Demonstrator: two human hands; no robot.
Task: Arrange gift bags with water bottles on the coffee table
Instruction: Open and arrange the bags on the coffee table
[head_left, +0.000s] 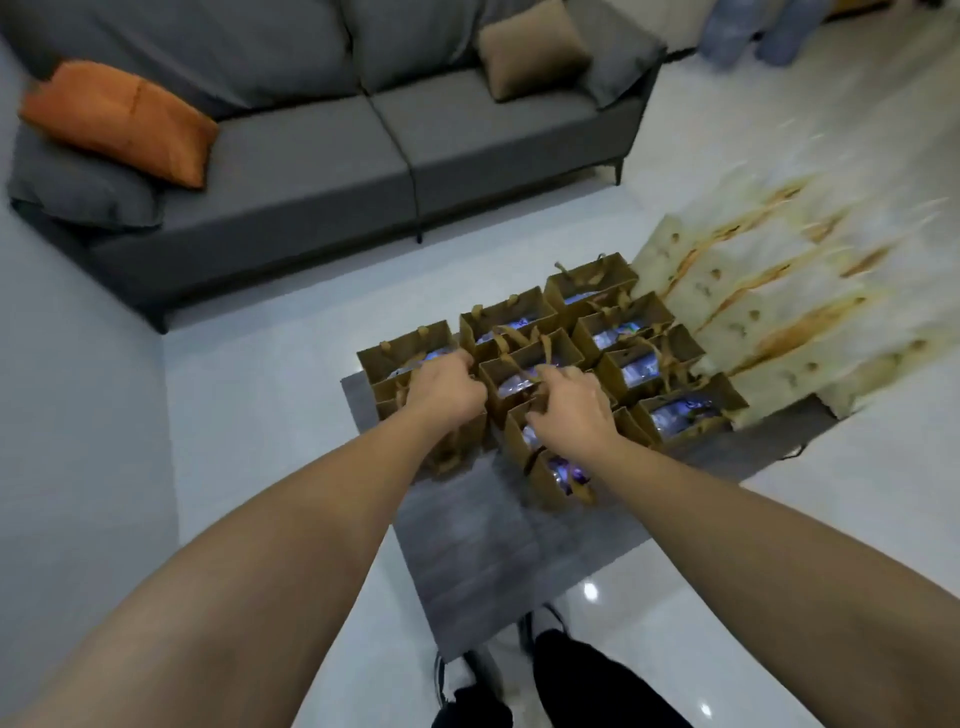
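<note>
Several brown paper gift bags (602, 280) stand in rows on the far part of the grey coffee table (483, 551), each with a water bottle (639, 371) showing inside. My left hand (447, 387) is closed on the handle of a bag (400, 358) in the left column. My right hand (571, 410) grips the rope handles of a bag (524, 441) in the middle column. A nearer bag (563, 480) sits just below my right wrist. To the right lie several flat cream bags (779, 306) overlapping across the table, blurred.
A grey sofa (322, 171) with an orange cushion (119, 119) and a tan cushion (530, 52) stands beyond the table. Large water jugs (753, 31) rest on the glossy tiled floor at the top right. My feet (478, 680) are at the table's near edge.
</note>
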